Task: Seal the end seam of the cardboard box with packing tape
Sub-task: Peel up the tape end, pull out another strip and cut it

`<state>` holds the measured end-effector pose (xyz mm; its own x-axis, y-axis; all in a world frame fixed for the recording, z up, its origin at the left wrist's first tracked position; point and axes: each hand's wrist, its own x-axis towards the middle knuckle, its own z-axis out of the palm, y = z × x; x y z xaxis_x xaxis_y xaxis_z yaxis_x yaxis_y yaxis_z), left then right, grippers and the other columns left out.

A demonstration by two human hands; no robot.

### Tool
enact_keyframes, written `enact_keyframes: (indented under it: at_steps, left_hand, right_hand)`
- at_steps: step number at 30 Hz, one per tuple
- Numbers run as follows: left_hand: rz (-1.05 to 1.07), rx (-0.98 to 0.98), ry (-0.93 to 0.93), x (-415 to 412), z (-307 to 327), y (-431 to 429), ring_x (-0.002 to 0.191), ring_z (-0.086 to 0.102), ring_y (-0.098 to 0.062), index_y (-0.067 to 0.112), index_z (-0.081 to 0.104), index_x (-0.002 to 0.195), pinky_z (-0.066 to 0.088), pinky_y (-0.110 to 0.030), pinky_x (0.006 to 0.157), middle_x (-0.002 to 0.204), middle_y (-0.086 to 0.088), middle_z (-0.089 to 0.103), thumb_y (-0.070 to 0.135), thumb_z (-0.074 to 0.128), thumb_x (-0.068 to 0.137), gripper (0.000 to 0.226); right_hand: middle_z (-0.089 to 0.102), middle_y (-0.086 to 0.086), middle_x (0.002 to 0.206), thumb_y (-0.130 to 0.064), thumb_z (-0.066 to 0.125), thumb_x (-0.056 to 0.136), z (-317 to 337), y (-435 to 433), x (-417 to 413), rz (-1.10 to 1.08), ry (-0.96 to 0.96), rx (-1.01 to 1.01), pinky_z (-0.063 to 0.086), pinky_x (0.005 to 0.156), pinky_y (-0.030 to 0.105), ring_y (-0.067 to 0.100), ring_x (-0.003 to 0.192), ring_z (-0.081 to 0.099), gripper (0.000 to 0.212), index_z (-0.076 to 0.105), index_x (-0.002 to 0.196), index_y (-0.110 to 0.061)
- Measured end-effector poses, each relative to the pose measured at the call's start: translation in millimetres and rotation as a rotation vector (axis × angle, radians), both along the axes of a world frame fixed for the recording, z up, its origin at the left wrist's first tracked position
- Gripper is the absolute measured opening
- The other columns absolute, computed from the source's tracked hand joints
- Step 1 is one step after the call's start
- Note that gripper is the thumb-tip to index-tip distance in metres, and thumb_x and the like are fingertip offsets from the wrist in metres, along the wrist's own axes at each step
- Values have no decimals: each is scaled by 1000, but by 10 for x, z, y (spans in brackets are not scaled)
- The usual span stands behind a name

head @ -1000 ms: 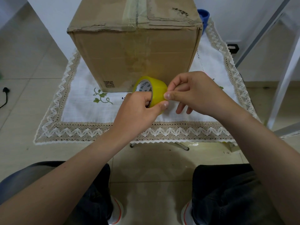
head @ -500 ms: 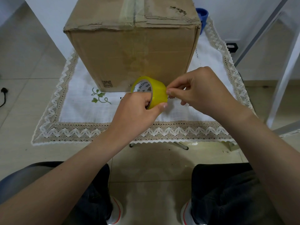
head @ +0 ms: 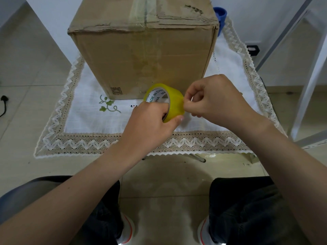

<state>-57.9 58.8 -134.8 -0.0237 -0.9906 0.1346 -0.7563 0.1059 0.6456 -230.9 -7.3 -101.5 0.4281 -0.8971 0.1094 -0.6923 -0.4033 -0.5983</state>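
Our left hand (head: 150, 119) grips the yellow packing-tape roll (head: 165, 101), its core opening facing up-left toward us; our right hand (head: 212, 101) pinches its right edge, just before the brown cardboard box (head: 141, 55).

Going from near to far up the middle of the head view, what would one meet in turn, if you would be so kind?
Lace edge of the tablecloth → left hand → tape roll → cardboard box.
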Motion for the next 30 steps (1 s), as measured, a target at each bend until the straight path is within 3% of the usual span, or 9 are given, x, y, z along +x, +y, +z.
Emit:
enact_keyframes:
  at_steps: [2, 6, 11, 15, 20, 22, 26, 30]
  left_hand:
    - [11, 5, -30, -15, 17, 12, 40, 32, -10, 25, 32, 49, 17, -21, 45, 43, 7, 30, 38, 77, 90, 63]
    - [37, -10, -23, -8, -1, -11, 39, 35, -10, 24, 35, 49, 21, -19, 44, 42, 7, 33, 37, 76, 91, 60]
    - [67, -34, 13, 43, -20, -39, 41, 35, -13, 23, 37, 51, 26, -18, 43, 42, 6, 31, 36, 75, 92, 58]
    - [66, -11, 53, 48, -46, -44, 43, 36, -13, 14, 58, 60, 25, -26, 47, 45, 4, 40, 38, 73, 93, 44]
    - [50, -8, 50, 44, -50, -37, 44, 36, -14, 11, 62, 63, 27, -28, 48, 46, 2, 41, 38, 73, 93, 42]
    - [61, 2, 35, 49, -48, -41, 43, 35, -13, 13, 59, 60, 25, -26, 47, 45, 3, 39, 39, 73, 92, 44]
    - [35, -7, 28, 9, -2, -18, 42, 40, -8, 25, 33, 50, 28, -17, 44, 39, 5, 27, 37, 75, 92, 61]
    - [-23, 2, -55, -3, 26, -3, 43, 32, -11, 27, 29, 58, 20, -28, 48, 48, 7, 28, 40, 65, 100, 56]
  right_hand:
    - [65, -9, 47, -17, 72, 77, 3, 10, 24, -9, -13, 22, 55, 60, 25, 0, 52, 66, 11, 71, 68, -24]
    - [65, -11, 48, -19, 72, 78, 19, -9, 11, -24, -40, 32, 50, 55, 23, 1, 48, 63, 13, 72, 67, -26]
    - [70, -4, 54, -25, 76, 90, 64, -32, -41, -41, -190, 49, 60, 54, 29, 14, 47, 68, 10, 77, 80, -24]
    - [73, -2, 59, -31, 80, 90, 26, -26, -25, -17, -185, 135, 57, 49, 27, 19, 48, 69, 9, 80, 94, -23]
    - [74, -2, 59, -24, 77, 93, -5, -20, 16, -25, -157, 141, 54, 47, 24, 19, 47, 68, 8, 81, 86, -22]
    - [73, -2, 57, -23, 77, 93, -7, -20, 25, -33, -151, 127, 55, 48, 26, 19, 47, 68, 13, 79, 81, -21]
    - [70, -3, 53, -19, 74, 91, -14, -11, 28, -47, -131, 82, 56, 51, 26, 16, 46, 67, 17, 76, 75, -22]
    - [65, -5, 46, -15, 75, 86, -12, -4, 26, -59, -138, 76, 44, 47, 12, 8, 41, 62, 18, 73, 69, -21]
